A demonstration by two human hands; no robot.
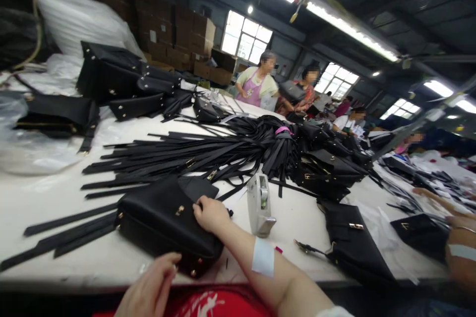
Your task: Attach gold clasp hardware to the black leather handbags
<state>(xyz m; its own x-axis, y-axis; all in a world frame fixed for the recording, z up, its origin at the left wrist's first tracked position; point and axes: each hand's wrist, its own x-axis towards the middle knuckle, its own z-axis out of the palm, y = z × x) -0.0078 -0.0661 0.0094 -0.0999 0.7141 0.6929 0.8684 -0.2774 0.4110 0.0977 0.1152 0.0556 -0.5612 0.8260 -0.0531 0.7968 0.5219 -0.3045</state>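
A black handbag (pixel 159 213) lies on its side on the white table in front of me, with gold studs along its base and a gold clasp on its front. My right hand (pixel 211 215) reaches across it, fingers curled over the top edge by the flap (pixel 197 187). Beside the bag's near lower edge is my left hand (pixel 152 282), its fingers stretched out and nothing seen in them. Just right of the handbag stands a white tape dispenser (pixel 260 205).
Long black straps (pixel 178 151), tied with a pink band (pixel 283 130), spread behind the handbag. Another black bag (pixel 357 242) lies to the right. More bags (pixel 122 79) are piled at back left by plastic wrap (pixel 85 25). A co-worker's arm (pixel 461 242) enters at right.
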